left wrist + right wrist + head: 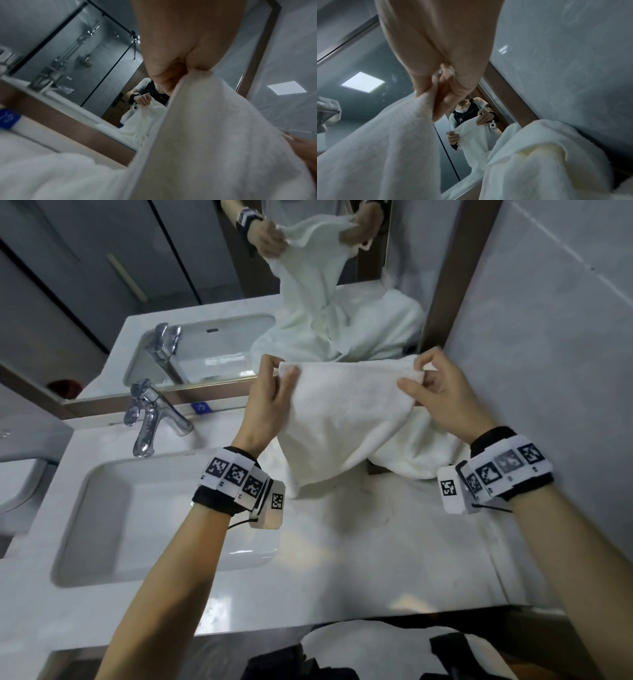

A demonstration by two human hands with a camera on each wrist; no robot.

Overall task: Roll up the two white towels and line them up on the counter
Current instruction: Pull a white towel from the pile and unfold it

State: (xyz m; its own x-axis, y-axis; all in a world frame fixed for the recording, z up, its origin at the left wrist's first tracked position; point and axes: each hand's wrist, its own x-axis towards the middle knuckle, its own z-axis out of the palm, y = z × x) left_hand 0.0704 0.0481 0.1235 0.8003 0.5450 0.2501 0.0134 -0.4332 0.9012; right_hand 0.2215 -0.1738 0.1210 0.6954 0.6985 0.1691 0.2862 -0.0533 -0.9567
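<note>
I hold one white towel (342, 412) stretched out above the counter (342, 559), its lower end hanging down to the counter. My left hand (274, 392) pinches its top left corner, and my right hand (428, 388) pinches its top right corner. The left wrist view shows that towel (214, 135) hanging from my left hand (175, 70); the right wrist view shows the same towel (385, 142) under my right hand (433, 86). A second white towel (421, 453) lies crumpled on the counter by the right wall, partly hidden behind the first, and shows as a crumpled towel (539, 155) in the right wrist view.
A sink basin (85, 525) with a chrome faucet (150, 419) sits left of the towels. A mirror (171, 285) runs along the back and reflects me and the towels. A grey wall (548, 337) closes the right side. The counter's front edge is near my body.
</note>
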